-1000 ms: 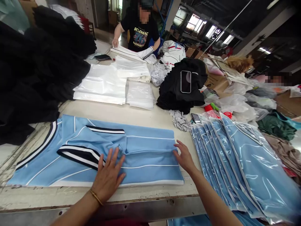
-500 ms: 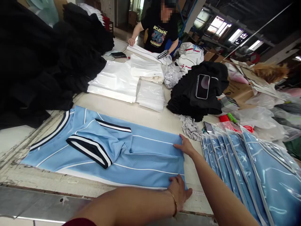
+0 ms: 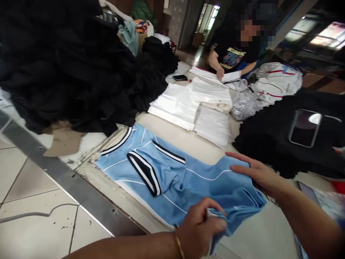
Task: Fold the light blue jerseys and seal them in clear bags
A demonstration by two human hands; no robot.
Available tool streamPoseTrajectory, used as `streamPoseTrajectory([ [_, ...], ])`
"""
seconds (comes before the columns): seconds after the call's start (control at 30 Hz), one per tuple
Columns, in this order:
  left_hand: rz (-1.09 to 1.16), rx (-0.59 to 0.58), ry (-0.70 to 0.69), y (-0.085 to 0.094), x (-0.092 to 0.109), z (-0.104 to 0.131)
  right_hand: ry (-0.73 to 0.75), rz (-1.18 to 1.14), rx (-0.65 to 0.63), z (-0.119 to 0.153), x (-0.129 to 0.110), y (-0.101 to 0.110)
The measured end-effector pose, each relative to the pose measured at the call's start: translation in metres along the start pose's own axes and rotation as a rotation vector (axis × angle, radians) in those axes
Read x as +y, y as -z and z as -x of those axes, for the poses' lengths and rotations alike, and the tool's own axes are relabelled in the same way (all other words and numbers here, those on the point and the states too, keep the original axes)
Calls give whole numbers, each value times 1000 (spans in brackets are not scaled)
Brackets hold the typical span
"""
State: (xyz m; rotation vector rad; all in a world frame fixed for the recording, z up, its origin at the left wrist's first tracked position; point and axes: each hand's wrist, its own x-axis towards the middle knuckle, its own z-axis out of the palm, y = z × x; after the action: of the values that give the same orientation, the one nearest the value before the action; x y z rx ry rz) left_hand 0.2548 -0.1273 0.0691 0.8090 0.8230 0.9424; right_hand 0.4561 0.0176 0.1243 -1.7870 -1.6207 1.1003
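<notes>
A light blue jersey [image 3: 205, 183] lies on the table with its neckline at the far left. White piping runs along it, and its neck and sleeve cuffs have black-and-white striped bands. My left hand [image 3: 198, 228], with a thin bracelet at the wrist, pinches the near corner of the hem between thumb and fingers. At the far side of the hem, my right hand [image 3: 261, 176] grips the cloth, some fingers hidden by it. Between both hands the bottom end is lifted and bunched into folds.
Black garments [image 3: 81, 64] are heaped at left. White plastic bags [image 3: 175, 104] lie beyond the jersey. A phone [image 3: 306, 127] rests on a black stack [image 3: 258, 133] at right. Across the table a person [image 3: 231, 54] handles a white garment [image 3: 205, 73]. A metal edge strip [image 3: 88, 201] borders the table.
Both hands have gone from resting on the flat hem to gripping it. The jersey's bottom end has been raised and gathered. The camera view has swung left.
</notes>
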Motion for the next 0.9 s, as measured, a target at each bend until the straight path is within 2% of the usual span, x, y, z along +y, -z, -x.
streamPoseTrajectory([
  [0.07, 171, 169, -26, 42, 18, 16, -63, -154, -221, -21, -50, -43],
  [0.17, 309, 509, -158, 109, 24, 33, -97, -189, -419, -50, -105, -132],
  [0.23, 341, 747, -218, 148, 17, 40, -90, -86, -510, -67, -119, -191],
  [0.27, 332, 836, -215, 163, 12, 41, -63, 2, -505, -74, -119, -214],
  [0.33, 223, 923, -181, 185, -1, 41, 18, 159, -437, -86, -107, -242],
  [0.4, -21, 935, -170, 199, -11, 37, 240, 339, -327, -95, -82, -248],
  [0.5, -441, 935, -199, 215, -11, 25, 673, 634, -197, -91, -32, -229],
  [0.53, -553, 907, -189, 220, -6, 20, 741, 715, -146, -82, -15, -221],
  [0.6, -714, 746, -144, 232, 8, 7, 708, 815, -35, -52, 18, -205],
  [0.67, -816, 479, -89, 240, 25, -9, 588, 870, 37, -14, 42, -191],
  [0.73, -861, 239, -46, 242, 39, -25, 466, 850, 9, 17, 54, -179],
  [0.77, -869, 160, -28, 240, 44, -32, 426, 807, -4, 27, 56, -173],
  [0.83, -877, 88, -1, 233, 50, -45, 406, 699, 45, 33, 54, -162],
  [0.9, -887, 67, 3, 225, 54, -53, 442, 632, 123, 25, 47, -153],
])
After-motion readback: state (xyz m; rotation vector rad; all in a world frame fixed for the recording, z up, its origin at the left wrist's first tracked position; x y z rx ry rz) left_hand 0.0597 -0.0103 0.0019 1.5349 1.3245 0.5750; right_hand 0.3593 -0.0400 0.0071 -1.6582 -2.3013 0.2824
